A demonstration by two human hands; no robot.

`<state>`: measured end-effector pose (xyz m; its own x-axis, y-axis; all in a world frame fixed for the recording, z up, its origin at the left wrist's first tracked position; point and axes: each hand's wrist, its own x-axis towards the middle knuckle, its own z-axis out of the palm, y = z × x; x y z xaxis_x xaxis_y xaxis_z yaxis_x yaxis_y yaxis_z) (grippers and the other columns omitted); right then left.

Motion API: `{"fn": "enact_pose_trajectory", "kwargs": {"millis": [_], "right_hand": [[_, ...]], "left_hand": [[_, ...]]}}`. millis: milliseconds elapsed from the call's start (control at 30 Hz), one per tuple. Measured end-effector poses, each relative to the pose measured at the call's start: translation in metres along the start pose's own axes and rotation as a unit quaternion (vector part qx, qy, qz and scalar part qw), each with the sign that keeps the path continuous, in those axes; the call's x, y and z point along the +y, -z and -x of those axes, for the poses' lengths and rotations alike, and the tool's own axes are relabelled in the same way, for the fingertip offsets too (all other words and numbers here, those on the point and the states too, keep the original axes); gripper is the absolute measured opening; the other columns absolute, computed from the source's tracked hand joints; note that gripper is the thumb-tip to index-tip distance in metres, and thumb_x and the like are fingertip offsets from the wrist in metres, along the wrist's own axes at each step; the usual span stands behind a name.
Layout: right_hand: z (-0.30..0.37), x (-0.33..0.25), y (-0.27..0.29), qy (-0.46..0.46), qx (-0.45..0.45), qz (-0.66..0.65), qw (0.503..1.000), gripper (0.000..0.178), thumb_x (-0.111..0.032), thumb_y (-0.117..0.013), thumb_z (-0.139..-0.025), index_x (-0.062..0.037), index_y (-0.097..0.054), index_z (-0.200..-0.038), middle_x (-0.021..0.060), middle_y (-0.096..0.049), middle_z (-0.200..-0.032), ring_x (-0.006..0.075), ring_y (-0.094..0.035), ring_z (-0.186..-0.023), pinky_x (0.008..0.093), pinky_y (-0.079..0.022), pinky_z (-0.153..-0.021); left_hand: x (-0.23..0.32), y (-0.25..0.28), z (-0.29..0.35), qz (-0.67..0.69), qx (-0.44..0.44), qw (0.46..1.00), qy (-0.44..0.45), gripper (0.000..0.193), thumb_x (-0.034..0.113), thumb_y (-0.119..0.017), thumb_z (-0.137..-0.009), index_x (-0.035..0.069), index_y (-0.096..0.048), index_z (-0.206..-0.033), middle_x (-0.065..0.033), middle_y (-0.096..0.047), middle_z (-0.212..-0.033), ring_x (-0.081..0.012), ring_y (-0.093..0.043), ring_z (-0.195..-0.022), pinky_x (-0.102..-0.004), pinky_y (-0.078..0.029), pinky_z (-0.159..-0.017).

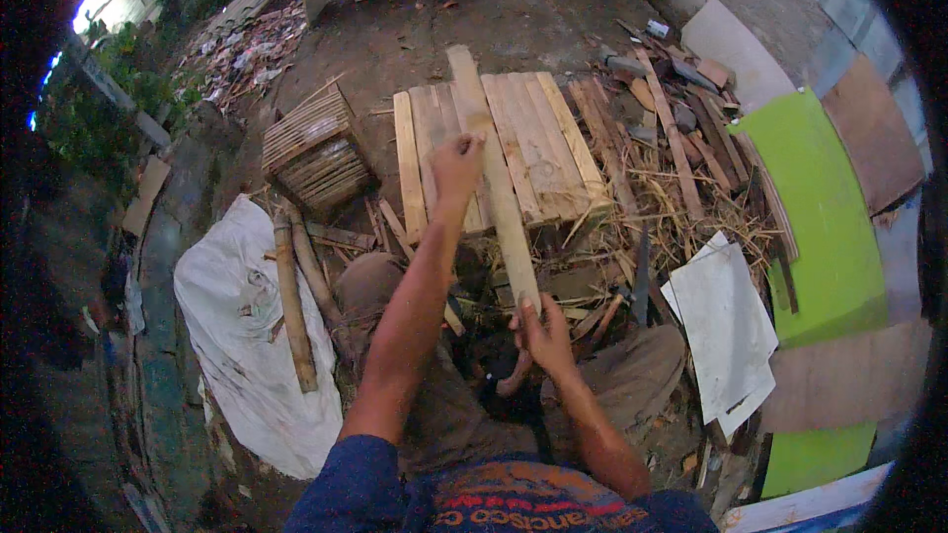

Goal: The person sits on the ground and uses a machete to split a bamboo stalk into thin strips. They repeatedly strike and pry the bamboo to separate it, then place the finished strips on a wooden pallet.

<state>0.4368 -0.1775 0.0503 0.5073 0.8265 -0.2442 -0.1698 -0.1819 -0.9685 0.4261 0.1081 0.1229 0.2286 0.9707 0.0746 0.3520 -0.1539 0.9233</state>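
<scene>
A long, pale wooden plank (502, 188) slants from my lap up across a low slatted wooden platform (561, 143). My right hand (545, 338) grips the plank's near end, thumb on top. Against the plank's left edge, higher up, is my left hand (456, 166) with its fingers curled closed. What those fingers hold, if anything, I cannot make out. A brownish smudge shows on the plank just beyond them. Under my right hand a curved, brownish piece (513, 377) sticks out, partly hidden.
A slatted wooden crate (318, 150) stands left of the platform. Bamboo poles (294, 301) lie over a white sack (242, 311). On the right are scrap wood and straw (681, 188), a dark upright blade-like strip (642, 276), white sheets (721, 326) and a green panel (820, 217).
</scene>
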Motion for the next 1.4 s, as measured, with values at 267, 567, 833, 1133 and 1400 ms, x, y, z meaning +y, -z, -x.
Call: {"fn": "enact_pose_trajectory", "kwargs": {"millis": [267,567,833,1133,1400], "right_hand": [[-0.084,-0.02,0.001,-0.03,-0.054,-0.002,0.998,0.042,-0.037,-0.047,-0.104,0.0014,-0.054,-0.088,0.0087,-0.058,-0.06,0.0184,-0.057,-0.045,0.0329,-0.046,-0.043],[-0.099,0.001,-0.015,0.016,0.003,0.069,0.997,0.041,-0.036,-0.048,-0.103,0.0014,-0.056,-0.087,0.0078,-0.057,-0.06,0.0186,-0.057,-0.044,0.0341,-0.047,-0.043],[-0.108,0.014,-0.008,-0.006,-0.004,0.087,0.996,0.043,-0.038,-0.05,-0.102,0.0005,-0.056,-0.086,0.0073,-0.058,-0.06,0.0183,-0.057,-0.044,0.0349,-0.048,-0.043],[-0.103,-0.005,-0.013,-0.056,0.002,0.032,0.998,0.043,-0.04,-0.052,-0.101,0.001,-0.06,-0.094,0.0077,-0.059,-0.061,0.0176,-0.059,-0.048,0.0323,-0.049,-0.045],[-0.108,-0.006,-0.01,-0.052,-0.01,0.033,0.998,0.044,-0.042,-0.052,-0.101,0.0008,-0.061,-0.094,0.0079,-0.06,-0.062,0.0177,-0.059,-0.046,0.0318,-0.048,-0.043]], "left_hand": [[-0.07,-0.03,-0.004,-0.335,-0.079,0.92,-0.188,0.065,0.043,-0.042,-0.099,0.007,-0.028,-0.153,-0.0134,-0.028,-0.159,-0.0259,-0.029,-0.146,-0.0548,-0.009,-0.119],[-0.068,-0.03,-0.006,-0.401,-0.11,0.887,-0.199,0.064,0.038,-0.04,-0.1,0.007,-0.023,-0.154,-0.0107,-0.025,-0.16,-0.0271,-0.025,-0.148,-0.0602,-0.015,-0.117],[-0.068,-0.034,-0.005,-0.38,-0.096,0.899,-0.195,0.06,0.037,-0.037,-0.101,0.007,-0.028,-0.153,-0.0084,-0.027,-0.16,-0.0242,-0.026,-0.147,-0.0554,-0.011,-0.119],[-0.077,-0.024,-0.035,-0.357,-0.182,0.9,-0.173,0.055,0.032,-0.04,-0.101,0.018,-0.031,-0.153,-0.0018,-0.029,-0.16,-0.0206,-0.025,-0.148,-0.0518,-0.013,-0.12],[-0.071,-0.027,-0.021,-0.432,-0.146,0.866,-0.206,0.06,0.045,-0.035,-0.101,0.02,-0.025,-0.155,-0.0035,-0.024,-0.161,-0.0213,-0.022,-0.149,-0.0508,-0.012,-0.121]]}}
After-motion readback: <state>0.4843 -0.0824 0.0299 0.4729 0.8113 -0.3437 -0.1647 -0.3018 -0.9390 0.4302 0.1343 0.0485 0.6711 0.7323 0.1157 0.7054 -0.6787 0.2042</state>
